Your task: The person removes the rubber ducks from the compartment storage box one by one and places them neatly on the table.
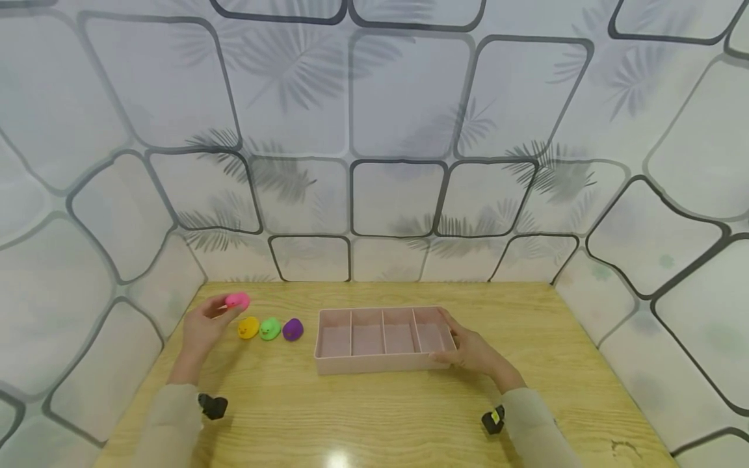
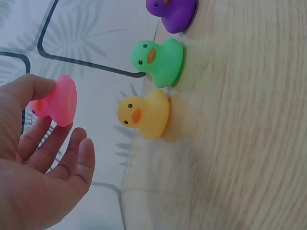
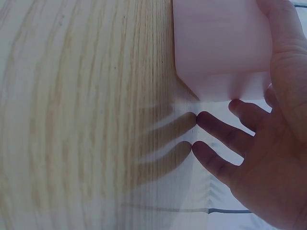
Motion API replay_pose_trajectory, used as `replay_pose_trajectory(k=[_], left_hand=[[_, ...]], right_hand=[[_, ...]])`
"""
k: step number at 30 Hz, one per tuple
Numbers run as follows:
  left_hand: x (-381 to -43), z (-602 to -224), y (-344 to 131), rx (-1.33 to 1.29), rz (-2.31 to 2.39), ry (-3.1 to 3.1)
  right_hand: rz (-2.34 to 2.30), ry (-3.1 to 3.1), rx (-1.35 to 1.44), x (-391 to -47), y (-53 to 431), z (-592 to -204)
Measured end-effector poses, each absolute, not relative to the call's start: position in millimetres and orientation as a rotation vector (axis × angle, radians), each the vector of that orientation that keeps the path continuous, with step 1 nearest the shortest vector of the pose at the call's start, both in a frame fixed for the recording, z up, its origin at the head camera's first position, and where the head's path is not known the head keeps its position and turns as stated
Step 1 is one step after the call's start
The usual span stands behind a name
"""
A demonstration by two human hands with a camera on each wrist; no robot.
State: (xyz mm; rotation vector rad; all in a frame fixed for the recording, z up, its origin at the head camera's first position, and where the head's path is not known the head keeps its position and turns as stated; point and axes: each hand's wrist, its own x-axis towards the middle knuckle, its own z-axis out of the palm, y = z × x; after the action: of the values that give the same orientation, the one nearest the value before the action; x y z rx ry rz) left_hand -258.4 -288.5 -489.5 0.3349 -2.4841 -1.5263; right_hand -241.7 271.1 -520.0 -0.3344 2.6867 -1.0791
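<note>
My left hand [image 1: 201, 328] pinches a pink rubber duck [image 2: 63, 101] between thumb and fingers, held above the table at the left. Just beside it, a yellow rubber duck [image 1: 248, 327], a green rubber duck [image 1: 270, 329] and a purple rubber duck [image 1: 292, 329] stand in a row. A pale pink divided box [image 1: 380, 365] lies in the middle, its long compartments bare inside. At the box's right end, my right hand [image 1: 476, 354] grips the corner, thumb against the front wall and fingers around the end wall.
The ducks and box are on a light wood-grain table [image 1: 374, 416]. Patterned fabric walls [image 1: 398, 195] enclose its back and both sides. A small black camera [image 1: 213, 406] sits at the left wrist, another black camera [image 1: 493, 420] at the right.
</note>
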Motion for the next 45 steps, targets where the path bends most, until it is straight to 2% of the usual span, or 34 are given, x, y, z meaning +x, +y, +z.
replay_pose_trajectory(k=[22, 45], left_hand=[[-256.0, -518.1, -306.3, 0.416, -1.487, -2.568], [-250.3, -531.9, -316.2, 0.444, -1.475, -2.639]], right_hand=[[-1.053, 2.709, -0.344, -241.4, 270.5, -519.2], [-1.035, 2.722, -0.359, -241.3, 271.1, -520.3]])
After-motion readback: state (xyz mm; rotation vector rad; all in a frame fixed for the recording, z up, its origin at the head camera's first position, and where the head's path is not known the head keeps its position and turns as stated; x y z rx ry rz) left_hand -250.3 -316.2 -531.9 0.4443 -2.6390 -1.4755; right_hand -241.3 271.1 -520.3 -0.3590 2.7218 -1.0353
